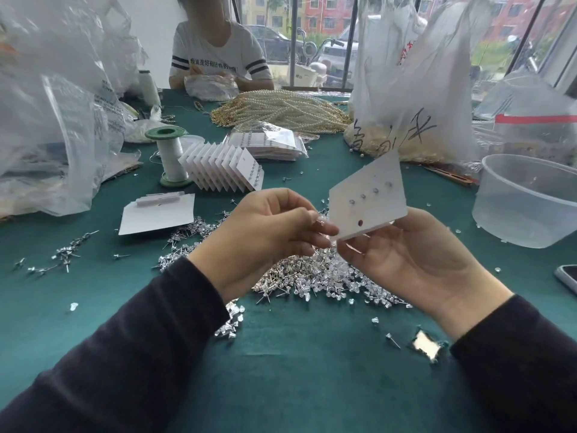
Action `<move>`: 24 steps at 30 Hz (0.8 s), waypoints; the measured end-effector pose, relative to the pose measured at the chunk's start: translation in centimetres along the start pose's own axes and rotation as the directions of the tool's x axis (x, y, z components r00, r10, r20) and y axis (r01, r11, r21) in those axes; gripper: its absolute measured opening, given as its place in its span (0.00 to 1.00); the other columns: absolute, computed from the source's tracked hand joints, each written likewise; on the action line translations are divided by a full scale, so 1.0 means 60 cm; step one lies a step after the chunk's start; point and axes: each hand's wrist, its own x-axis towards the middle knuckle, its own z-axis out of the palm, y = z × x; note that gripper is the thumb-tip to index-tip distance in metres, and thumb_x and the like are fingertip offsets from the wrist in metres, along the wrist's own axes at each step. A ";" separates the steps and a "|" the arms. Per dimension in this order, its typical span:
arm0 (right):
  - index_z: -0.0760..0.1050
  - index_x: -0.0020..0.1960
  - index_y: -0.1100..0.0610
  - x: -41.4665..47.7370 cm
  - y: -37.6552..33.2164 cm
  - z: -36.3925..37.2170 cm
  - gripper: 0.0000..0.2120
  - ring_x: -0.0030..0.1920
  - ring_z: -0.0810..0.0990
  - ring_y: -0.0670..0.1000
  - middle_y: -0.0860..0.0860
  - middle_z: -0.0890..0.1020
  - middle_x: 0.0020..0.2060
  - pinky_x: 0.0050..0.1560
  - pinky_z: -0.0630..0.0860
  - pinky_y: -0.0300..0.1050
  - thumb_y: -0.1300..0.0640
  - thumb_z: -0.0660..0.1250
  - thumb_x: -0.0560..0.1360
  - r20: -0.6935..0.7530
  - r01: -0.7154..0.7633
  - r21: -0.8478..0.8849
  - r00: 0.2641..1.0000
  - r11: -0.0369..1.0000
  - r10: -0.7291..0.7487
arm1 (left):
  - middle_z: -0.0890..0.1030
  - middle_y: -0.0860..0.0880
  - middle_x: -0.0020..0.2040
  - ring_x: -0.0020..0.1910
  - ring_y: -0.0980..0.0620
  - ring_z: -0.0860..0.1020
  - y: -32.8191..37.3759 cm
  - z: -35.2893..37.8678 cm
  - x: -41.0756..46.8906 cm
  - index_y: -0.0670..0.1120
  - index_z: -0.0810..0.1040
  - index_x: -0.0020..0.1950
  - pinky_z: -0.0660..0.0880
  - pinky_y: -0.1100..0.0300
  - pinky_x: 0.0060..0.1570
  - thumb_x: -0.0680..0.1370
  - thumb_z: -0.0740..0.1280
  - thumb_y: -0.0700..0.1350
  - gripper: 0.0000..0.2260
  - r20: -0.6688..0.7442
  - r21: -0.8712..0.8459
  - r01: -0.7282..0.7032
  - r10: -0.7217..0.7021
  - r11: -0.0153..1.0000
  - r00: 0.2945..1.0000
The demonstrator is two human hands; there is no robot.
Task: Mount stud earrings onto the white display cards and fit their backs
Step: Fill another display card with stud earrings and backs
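Observation:
My right hand (418, 260) holds a white display card (370, 200) tilted up above the table, its lower edge pinched between thumb and fingers. Several clear backs sit in a row on the card's facing side. My left hand (265, 232) is just left of the card, its thumb and forefinger pinched on a small clear earring back (321, 219) near the card's lower left edge. Below both hands lies a heap of loose stud earrings and clear backs (312, 276) on the green table (296, 370).
A fanned row of filled cards (224, 167) stands behind, with a thread spool (170, 154) to its left and a blank card (157, 215). A clear plastic tub (527, 201) sits at right, a phone (568, 278) at the right edge. Plastic bags, pearl strands (281, 110) and another person are across the table.

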 end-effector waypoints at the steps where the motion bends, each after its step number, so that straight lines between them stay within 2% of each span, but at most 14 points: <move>1: 0.80 0.46 0.61 0.000 0.001 0.000 0.33 0.40 0.78 0.52 0.56 0.80 0.41 0.44 0.77 0.44 0.59 0.82 0.41 0.005 -0.002 -0.005 1.000 1.000 0.002 | 0.82 0.45 0.32 0.29 0.54 0.78 0.000 -0.002 0.001 0.39 0.72 0.40 0.75 0.66 0.29 0.75 0.61 0.32 0.06 -0.004 -0.019 0.004 -0.004 1.000 1.000; 4: 0.82 0.41 0.59 -0.001 0.003 0.000 0.29 0.38 0.80 0.52 0.54 0.81 0.39 0.45 0.77 0.45 0.58 0.82 0.40 0.011 -0.002 -0.005 1.000 1.000 0.002 | 0.78 0.47 0.31 0.29 0.55 0.75 -0.002 -0.006 0.003 0.40 0.74 0.40 0.74 0.66 0.29 0.74 0.62 0.34 0.04 -0.021 -0.015 0.012 -0.013 1.000 1.000; 6: 0.83 0.41 0.59 -0.002 0.005 0.002 0.28 0.39 0.80 0.52 0.55 0.81 0.40 0.46 0.76 0.45 0.58 0.82 0.41 0.015 -0.009 -0.018 1.000 1.000 0.009 | 0.76 0.48 0.30 0.28 0.55 0.74 -0.003 -0.006 0.003 0.40 0.75 0.41 0.74 0.66 0.29 0.73 0.63 0.35 0.03 -0.021 -0.019 0.030 -0.030 0.999 0.999; 8: 0.82 0.45 0.60 -0.002 0.007 0.003 0.24 0.44 0.79 0.53 0.56 0.80 0.45 0.48 0.76 0.45 0.58 0.79 0.50 0.014 -0.017 -0.031 1.000 0.999 0.018 | 0.77 0.49 0.28 0.27 0.55 0.75 -0.004 -0.005 0.003 0.39 0.76 0.42 0.74 0.67 0.28 0.71 0.65 0.35 0.01 -0.023 -0.022 0.034 -0.035 0.999 0.999; 10: 0.81 0.48 0.60 -0.003 0.009 0.005 0.18 0.48 0.78 0.55 0.58 0.80 0.49 0.51 0.77 0.47 0.59 0.71 0.59 0.028 -0.025 -0.037 0.999 0.999 0.026 | 0.79 0.49 0.28 0.26 0.55 0.77 -0.003 -0.004 0.003 0.39 0.76 0.41 0.74 0.67 0.27 0.66 0.69 0.37 0.06 -0.058 -0.019 0.023 -0.024 1.000 0.998; 11: 0.82 0.49 0.60 -0.003 0.011 0.006 0.17 0.49 0.79 0.55 0.58 0.81 0.51 0.52 0.77 0.48 0.59 0.70 0.60 0.049 -0.027 -0.034 0.998 0.999 0.029 | 0.79 0.48 0.28 0.26 0.55 0.77 -0.002 -0.004 0.004 0.39 0.76 0.40 0.74 0.67 0.26 0.63 0.70 0.38 0.08 -0.086 -0.014 0.017 -0.018 1.000 0.996; 14: 0.81 0.51 0.62 -0.002 0.014 0.007 0.25 0.50 0.82 0.56 0.60 0.81 0.53 0.55 0.76 0.51 0.60 0.78 0.55 0.140 -0.027 -0.015 0.990 1.000 0.029 | 0.80 0.47 0.28 0.25 0.54 0.78 -0.002 -0.003 0.005 0.39 0.76 0.39 0.74 0.67 0.25 0.59 0.72 0.39 0.11 -0.165 0.007 -0.005 0.006 1.000 0.986; 16: 0.81 0.52 0.63 -0.002 0.017 0.007 0.28 0.50 0.82 0.57 0.61 0.81 0.53 0.54 0.76 0.52 0.60 0.80 0.53 0.157 -0.022 -0.028 0.987 0.999 0.026 | 0.81 0.46 0.30 0.27 0.53 0.79 -0.002 -0.003 0.005 0.39 0.76 0.40 0.75 0.66 0.26 0.58 0.72 0.39 0.13 -0.191 0.022 -0.023 0.027 0.999 0.981; 20: 0.81 0.52 0.63 -0.002 0.020 0.010 0.26 0.52 0.81 0.58 0.62 0.80 0.55 0.55 0.77 0.53 0.60 0.80 0.55 0.144 -0.005 -0.048 0.989 0.999 0.012 | 0.82 0.46 0.31 0.30 0.51 0.81 -0.004 -0.005 0.005 0.40 0.76 0.42 0.77 0.64 0.30 0.61 0.73 0.36 0.12 -0.224 0.067 -0.086 0.099 0.994 0.970; 24: 0.82 0.50 0.64 -0.002 0.023 0.017 0.13 0.51 0.82 0.59 0.63 0.81 0.52 0.53 0.79 0.51 0.65 0.68 0.66 0.098 0.024 -0.079 0.995 0.997 -0.016 | 0.83 0.47 0.31 0.32 0.49 0.82 -0.004 -0.004 0.005 0.42 0.76 0.42 0.79 0.59 0.34 0.65 0.73 0.33 0.10 -0.235 0.198 -0.165 0.211 0.966 0.949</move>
